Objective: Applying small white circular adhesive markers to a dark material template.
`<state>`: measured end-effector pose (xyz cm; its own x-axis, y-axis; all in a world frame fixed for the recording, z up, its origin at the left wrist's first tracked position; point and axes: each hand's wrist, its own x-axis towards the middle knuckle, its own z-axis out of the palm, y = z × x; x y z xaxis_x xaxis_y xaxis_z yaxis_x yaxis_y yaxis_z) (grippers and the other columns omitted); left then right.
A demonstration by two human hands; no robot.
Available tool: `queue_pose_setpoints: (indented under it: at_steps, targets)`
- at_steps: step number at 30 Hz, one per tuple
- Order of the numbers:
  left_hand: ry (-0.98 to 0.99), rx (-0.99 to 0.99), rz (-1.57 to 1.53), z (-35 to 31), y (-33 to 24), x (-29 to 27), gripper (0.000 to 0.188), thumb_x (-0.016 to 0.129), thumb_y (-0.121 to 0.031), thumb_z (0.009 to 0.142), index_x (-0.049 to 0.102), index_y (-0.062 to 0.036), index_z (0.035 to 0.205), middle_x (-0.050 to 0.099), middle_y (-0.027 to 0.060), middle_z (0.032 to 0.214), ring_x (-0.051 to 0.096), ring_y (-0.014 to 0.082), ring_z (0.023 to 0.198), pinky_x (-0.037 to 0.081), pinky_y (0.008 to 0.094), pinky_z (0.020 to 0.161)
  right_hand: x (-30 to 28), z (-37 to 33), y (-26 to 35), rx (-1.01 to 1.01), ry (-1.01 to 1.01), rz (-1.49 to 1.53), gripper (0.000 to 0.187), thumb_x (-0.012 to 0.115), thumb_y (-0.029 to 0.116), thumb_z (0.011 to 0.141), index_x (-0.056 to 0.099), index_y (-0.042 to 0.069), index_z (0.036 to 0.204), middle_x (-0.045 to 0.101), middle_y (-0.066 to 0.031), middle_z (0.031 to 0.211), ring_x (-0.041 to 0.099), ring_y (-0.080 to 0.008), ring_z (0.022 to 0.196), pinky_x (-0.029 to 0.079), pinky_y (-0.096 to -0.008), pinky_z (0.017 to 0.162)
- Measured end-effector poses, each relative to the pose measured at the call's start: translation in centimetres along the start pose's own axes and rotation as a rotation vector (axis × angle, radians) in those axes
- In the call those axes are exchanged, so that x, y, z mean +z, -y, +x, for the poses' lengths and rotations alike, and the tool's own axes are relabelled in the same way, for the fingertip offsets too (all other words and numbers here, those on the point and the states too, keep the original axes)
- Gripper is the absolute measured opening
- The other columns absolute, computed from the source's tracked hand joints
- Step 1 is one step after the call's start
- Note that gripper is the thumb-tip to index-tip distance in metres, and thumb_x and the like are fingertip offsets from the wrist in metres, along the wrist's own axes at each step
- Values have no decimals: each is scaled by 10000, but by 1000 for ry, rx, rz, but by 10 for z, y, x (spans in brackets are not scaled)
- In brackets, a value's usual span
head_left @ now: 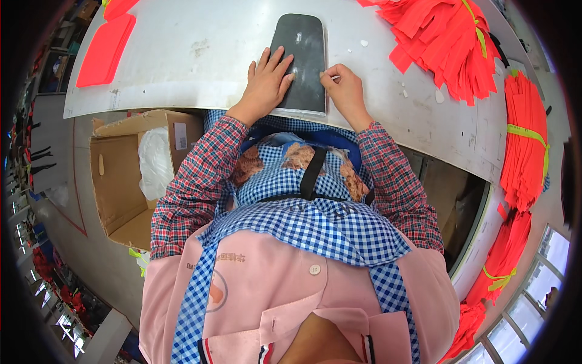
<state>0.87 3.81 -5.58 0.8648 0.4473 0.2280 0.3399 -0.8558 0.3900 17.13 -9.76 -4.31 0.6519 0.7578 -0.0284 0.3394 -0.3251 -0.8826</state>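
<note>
A dark, flat panel (306, 64) with a rounded far end and a straight near edge lies on the pale worktable. A thin light layer shows along its right and near edges. My left hand (265, 80) rests on the panel's left side with its fingers spread. At the panel's right edge, my right hand (344, 90) has thumb and forefinger pinched together; something small and pale shows at the fingertips, too small to name.
Orange-red strips in a tied bundle (442, 42) lie at the table's far right, with another bundle (525, 139) beyond its right edge. Flat orange-red pieces (107, 51) are at the far left. White scraps (439, 96) dot the worktable (176, 67). An open cardboard box (124, 176) stands at left.
</note>
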Motion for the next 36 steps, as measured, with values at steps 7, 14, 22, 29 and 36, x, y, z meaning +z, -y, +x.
queue_pose_setpoints:
  at_steps: [7, 14, 22, 29, 36]
  targets:
    - [-100, 81, -63, 2, 5, 3, 399, 518, -220, 957, 508, -69, 1326, 400, 211, 1440, 325, 484, 1323, 310, 491, 1092, -1, 0, 4, 11, 5, -10, 198, 658, 173, 823, 636, -23, 832, 663, -155, 769, 655, -225, 670, 512, -334, 643]
    - [-113, 90, -47, 1, 4, 5, 397, 523, -209, 954, 509, -67, 1325, 406, 218, 1432, 347, 490, 1305, 339, 497, 1070, -3, 0, 5, 4, 27, -9, 194, 655, 176, 831, 637, -18, 837, 667, -142, 772, 653, -220, 666, 509, -327, 635]
    - [-152, 94, -13, 0, 7, 10, 397, 520, -176, 945, 512, -81, 1330, 414, 201, 1433, 364, 475, 1300, 363, 495, 1031, 9, 9, 20, -40, 172, -62, 202, 644, 212, 850, 676, 18, 894, 687, -137, 784, 666, -239, 709, 512, -338, 662]
    - [-136, 57, -26, -2, 6, 12, 402, 493, -179, 954, 502, -92, 1347, 402, 174, 1451, 341, 425, 1339, 327, 511, 1044, 21, 22, 29, -144, 207, -245, 213, 650, 236, 859, 676, 27, 893, 678, -72, 733, 638, -153, 646, 500, -293, 614]
    - [-126, 33, -55, -3, 4, 13, 408, 485, -187, 959, 496, -100, 1358, 379, 159, 1475, 321, 412, 1358, 311, 519, 1053, 23, 24, 39, -59, 203, -281, 213, 640, 247, 807, 692, 46, 858, 701, -135, 839, 672, -304, 800, 528, -379, 733]
